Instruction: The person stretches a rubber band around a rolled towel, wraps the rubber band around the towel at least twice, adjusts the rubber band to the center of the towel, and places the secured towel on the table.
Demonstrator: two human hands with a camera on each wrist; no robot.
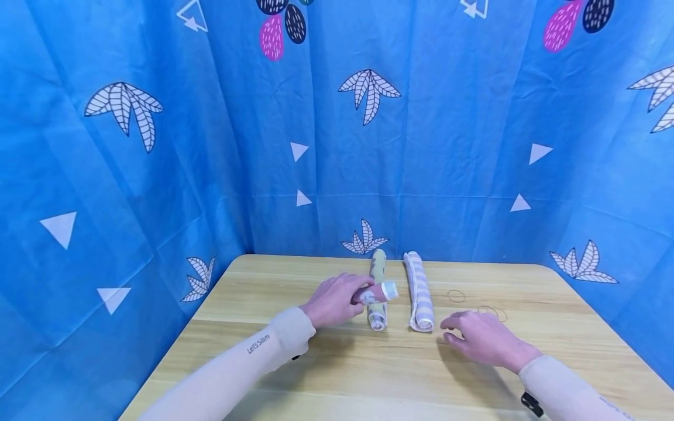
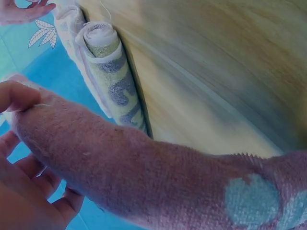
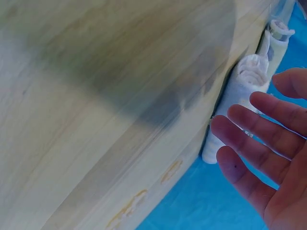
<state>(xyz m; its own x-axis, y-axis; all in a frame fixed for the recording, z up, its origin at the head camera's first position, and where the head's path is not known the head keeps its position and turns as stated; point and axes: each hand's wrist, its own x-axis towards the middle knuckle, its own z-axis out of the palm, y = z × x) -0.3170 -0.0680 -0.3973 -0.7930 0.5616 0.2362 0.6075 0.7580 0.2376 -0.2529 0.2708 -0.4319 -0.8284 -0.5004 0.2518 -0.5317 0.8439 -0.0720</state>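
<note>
Head view: nearest, a pair of pale sleeves [image 1: 253, 359] is reaching in over the tabletop [image 1: 389, 380], the left one bearing dark lettering. A small dark clasp [image 1: 532, 403] is hanging under the right sleeve.

The right hand [image 1: 476, 339] is hovering over the right half of the tabletop, its shadow falling beneath. Its grip is standing loosely spread and is holding nothing; the right wrist view is showing the fingers apart. The fingertips are pointing toward the near end of a striped roll, just beside it.

The left hand [image 1: 337, 299] is holding a mauve roll [image 1: 378, 293] of towelling, patterned with pale patches. That grip is closing around the roll, thumb on one side and fingers curling on the other. The mauve roll is being held above the tabletop, left of its middle, and is crossing in front of a green roll; whether the two are touching, I cannot tell.

Farther back, two overlapping thin bands [image 1: 495, 310] are lying toward the right edge, and a single band [image 1: 456, 290] is lying closer to the striped roll. The striped roll [image 1: 419, 292], lavender and white, and the green roll [image 1: 378, 270], grey-patterned, are lying side by side, apart, their far ends pointing to the far edge.

Behind that edge, a blue curtain [image 1: 437, 146] is hanging, printed with leaves and triangles.
</note>
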